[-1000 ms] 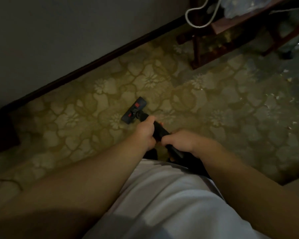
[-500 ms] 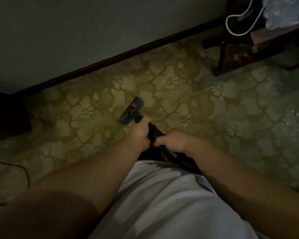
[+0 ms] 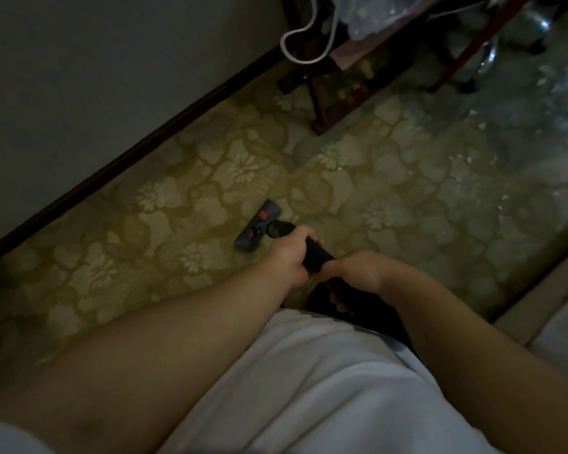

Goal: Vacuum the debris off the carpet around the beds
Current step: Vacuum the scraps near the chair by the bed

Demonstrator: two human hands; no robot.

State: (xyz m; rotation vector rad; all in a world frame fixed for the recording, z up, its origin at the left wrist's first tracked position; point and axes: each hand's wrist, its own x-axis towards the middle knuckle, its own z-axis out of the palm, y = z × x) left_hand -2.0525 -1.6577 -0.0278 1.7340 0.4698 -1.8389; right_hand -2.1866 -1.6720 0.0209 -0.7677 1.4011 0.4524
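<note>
Left grip (image 3: pixel 291 255) and right grip (image 3: pixel 358 270) clench the stiff black vacuum wand (image 3: pixel 318 257) mid-shaft; probably light; dark floor head (image 3: pixel 258 226) at eleven o'clock.

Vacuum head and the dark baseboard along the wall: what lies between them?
Only bare flower-patterned carpet lies between the vacuum head and the baseboard, as the head view shows. The pale debris specks lie off to the right.

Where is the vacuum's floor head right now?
In the head view, the floor head lies on the flowered carpet near centre, just beyond the left hand, apart from the dark baseboard.
</note>
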